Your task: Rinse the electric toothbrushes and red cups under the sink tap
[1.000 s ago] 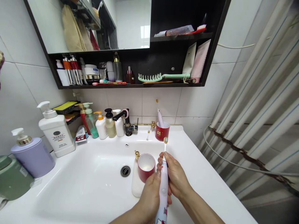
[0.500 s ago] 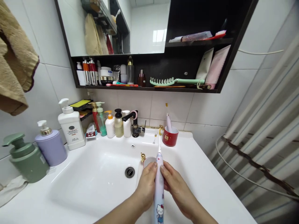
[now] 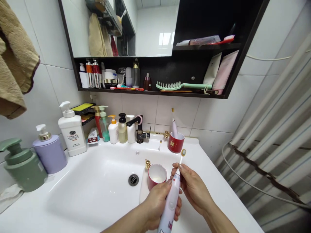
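My left hand is wrapped round the pale pink handle of an electric toothbrush, which tilts up to the right. Thumb and fingers of my right hand pinch the white neck of its brush head, just above the handle. The round bristle end looks yellowish and faces me. Behind my left hand, a red cup with a white inside and a gold handle stands on a ledge in the sink. Farther back, a second red cup holds another electric toothbrush upright.
The white sink has a black faucet at its back edge. Several pump bottles line the back and left. A small brush head lies behind the basin. Above hangs a dark mirror cabinet; pipes run at right.
The toothbrush has tipped to the right and its bristles have turned toward me. My right hand has moved from the handle up to the brush neck. More of the cup in the sink shows.
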`<state>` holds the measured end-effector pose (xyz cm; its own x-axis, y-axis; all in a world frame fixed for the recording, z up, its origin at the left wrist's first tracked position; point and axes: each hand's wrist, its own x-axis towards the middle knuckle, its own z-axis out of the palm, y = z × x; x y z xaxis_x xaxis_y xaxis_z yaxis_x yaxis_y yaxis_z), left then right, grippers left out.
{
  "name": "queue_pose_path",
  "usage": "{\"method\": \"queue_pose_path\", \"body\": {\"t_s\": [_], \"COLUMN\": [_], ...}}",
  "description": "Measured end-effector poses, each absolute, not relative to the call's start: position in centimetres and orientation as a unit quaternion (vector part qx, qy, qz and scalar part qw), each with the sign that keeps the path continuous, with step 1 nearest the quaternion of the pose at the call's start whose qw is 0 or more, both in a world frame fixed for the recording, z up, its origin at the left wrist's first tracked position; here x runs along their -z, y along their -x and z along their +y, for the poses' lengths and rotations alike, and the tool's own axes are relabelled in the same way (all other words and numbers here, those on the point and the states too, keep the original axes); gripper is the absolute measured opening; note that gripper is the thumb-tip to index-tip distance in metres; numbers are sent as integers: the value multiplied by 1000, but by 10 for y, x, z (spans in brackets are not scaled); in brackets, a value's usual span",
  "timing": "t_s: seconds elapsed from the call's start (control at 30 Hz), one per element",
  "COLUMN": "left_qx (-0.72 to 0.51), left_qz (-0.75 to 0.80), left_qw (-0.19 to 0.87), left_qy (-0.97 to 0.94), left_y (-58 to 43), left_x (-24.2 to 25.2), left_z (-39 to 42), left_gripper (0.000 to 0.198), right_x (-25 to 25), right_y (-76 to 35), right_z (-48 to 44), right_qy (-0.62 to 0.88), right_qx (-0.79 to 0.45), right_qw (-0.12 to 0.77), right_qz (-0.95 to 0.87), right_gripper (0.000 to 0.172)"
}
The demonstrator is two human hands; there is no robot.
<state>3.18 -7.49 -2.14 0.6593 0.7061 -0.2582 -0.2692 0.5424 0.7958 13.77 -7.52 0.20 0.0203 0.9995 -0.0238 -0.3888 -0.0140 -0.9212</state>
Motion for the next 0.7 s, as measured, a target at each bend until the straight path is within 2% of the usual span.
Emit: {"method": "queue_pose_path", "body": {"t_s": [0.17,0.5,0.7], "left_qx": [-311,-354,-344], "left_qz": [296,285,297], "left_qw": [821,791,785], "left_qy": [-377,-411,-420], "left_y": [-37,-49,-51], "left_x": [26,26,27], "left_z": [-79,-88,-89], "left_gripper": [43,52,55], "right_x": [3,3,4], "right_y": [-136,-126,-125], "right_z": [-77,-77,-77], "right_qy": [420,415,424], "right_qx": [-570,-533,-528], "right_qw": [605,670,673], "right_qz": [-365,-308,-298], "right_gripper": [18,18,20]}}
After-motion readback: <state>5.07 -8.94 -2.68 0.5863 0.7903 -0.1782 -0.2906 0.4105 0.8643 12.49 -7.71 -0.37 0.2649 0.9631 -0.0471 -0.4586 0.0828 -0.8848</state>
